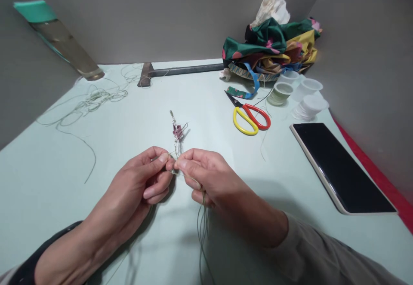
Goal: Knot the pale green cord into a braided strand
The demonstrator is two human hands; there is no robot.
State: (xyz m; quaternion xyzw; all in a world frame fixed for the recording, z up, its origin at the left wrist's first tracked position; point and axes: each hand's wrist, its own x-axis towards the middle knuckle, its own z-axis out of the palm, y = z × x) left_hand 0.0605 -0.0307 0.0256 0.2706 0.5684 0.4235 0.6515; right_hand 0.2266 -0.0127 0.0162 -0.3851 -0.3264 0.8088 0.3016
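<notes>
Thin green cord (202,216) runs between my two hands and trails down from the right one toward the near edge. My left hand (145,175) pinches a strand of it between thumb and forefinger. My right hand (203,171) is closed on the cord too, its fingertips almost touching the left ones. Just beyond the fingertips lies a small knotted piece (177,132) with a dark purplish part and pale, twisted strands. Its near end meets the cord at my fingers; the exact join is hidden there.
A loose tangle of cord (100,98) lies at left, near a hammer (146,75) and a leaning green-topped strip (64,44). On the right are scissors (248,115), thread spools (280,93), a phone (342,169) and a basket (251,73) heaped with colourful cloth (271,40).
</notes>
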